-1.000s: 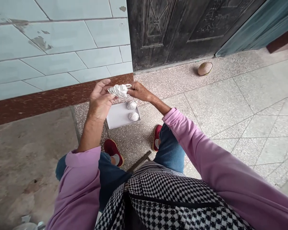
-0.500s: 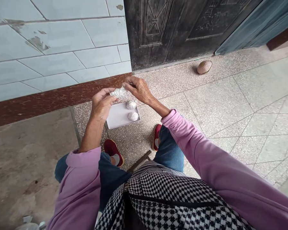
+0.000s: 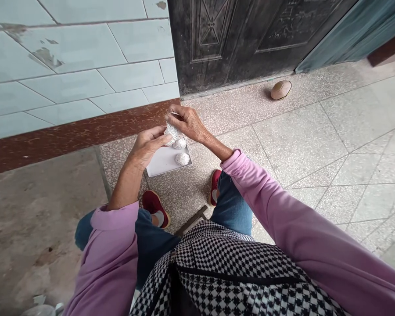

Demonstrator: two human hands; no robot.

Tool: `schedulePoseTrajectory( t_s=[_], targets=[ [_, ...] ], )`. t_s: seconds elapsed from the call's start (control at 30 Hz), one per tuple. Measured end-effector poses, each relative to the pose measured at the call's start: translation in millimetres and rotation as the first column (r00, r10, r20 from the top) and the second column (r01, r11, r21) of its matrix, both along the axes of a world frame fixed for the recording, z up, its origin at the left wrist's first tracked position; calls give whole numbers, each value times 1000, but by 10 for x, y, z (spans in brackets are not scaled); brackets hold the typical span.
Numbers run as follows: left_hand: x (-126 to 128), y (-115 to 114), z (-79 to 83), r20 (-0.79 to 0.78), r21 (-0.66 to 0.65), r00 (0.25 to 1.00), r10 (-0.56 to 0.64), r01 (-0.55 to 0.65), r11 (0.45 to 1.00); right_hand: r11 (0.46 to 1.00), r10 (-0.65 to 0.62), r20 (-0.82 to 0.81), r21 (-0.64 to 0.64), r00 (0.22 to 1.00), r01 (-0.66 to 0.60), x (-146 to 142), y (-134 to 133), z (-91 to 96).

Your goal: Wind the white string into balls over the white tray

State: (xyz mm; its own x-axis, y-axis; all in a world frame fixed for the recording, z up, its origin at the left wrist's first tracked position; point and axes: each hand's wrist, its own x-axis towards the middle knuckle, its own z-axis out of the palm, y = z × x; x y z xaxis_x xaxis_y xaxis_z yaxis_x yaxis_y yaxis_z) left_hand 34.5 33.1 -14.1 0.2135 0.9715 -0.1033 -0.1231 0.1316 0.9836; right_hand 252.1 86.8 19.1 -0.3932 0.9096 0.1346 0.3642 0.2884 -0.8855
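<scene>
Both of my hands meet in front of me over a crumpled piece of silver foil. My left hand pinches its lower side with fingers closed. From above, my right hand curls its fingers round the foil. Just below them a white tray lies on the floor. Two foil-wrapped balls rest on it, one partly behind my hands and one nearer to me.
I sit low, red shoes on speckled floor tiles. A tiled wall with a red-brown skirting runs on the left, a dark metal door stands ahead. A small round stone-like object lies by the door.
The foil was a loose strip held between both hands. Now it is bunched small, and both hands have closed in on it and dropped a little toward the tray.
</scene>
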Motion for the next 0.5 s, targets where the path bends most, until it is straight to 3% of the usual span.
schedulePoseTrajectory(
  t_s=[0.1,0.2,0.33,0.5],
  targets=[
    [28,-48,81,-78,24,994,-80,82,996,992,102,-60,-69,993,-106,11,142,-156],
    [42,-49,111,-33,33,997,-64,65,997,946,232,-177,-188,956,-265,9,270,-342],
    [-54,86,52,155,44,978,141,-149,988,926,236,-259,-233,937,-298,-19,224,-420],
    [-213,227,-63,170,57,921,352,-365,929,966,251,-113,-31,961,-256,-98,-27,-270]
  ],
)
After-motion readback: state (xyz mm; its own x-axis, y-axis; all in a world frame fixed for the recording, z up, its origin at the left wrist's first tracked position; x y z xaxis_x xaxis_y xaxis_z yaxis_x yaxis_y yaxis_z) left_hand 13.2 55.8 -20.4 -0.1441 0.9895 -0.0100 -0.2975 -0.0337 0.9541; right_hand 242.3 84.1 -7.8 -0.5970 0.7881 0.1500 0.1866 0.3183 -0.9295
